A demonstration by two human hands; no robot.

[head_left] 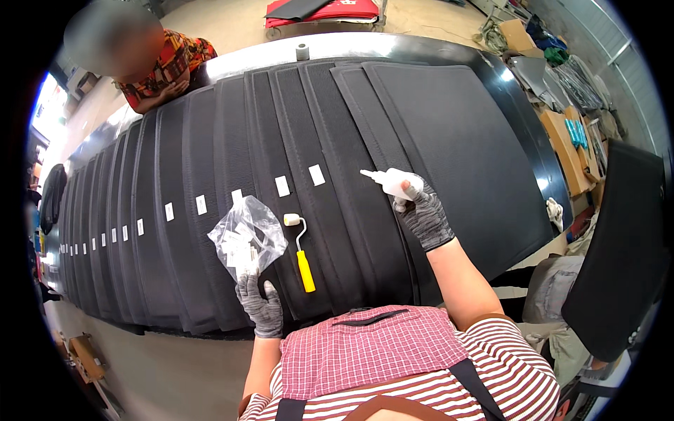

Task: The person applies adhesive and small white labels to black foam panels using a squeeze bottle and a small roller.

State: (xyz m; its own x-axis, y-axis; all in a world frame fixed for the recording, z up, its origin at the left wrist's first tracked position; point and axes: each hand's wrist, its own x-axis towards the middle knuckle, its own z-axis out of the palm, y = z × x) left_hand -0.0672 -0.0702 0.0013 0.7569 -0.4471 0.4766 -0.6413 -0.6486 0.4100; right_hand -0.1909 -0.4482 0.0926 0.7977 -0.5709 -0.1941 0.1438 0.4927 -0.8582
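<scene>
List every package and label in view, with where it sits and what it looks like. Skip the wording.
Clear plastic bag: crumpled, small white pieces inside, on the black mats, held by the left hand.
White labels: small rectangles, one on each overlapping black mat, in a row running left.
White squeeze bottle: pointed nozzle, in the right hand.

We see one view only, from a fisheye camera worn on our head, looking steeply down and forward over our chest at a long table point(421, 45) of overlapping black mats point(435, 126), close by, edges bending at the rim.
</scene>
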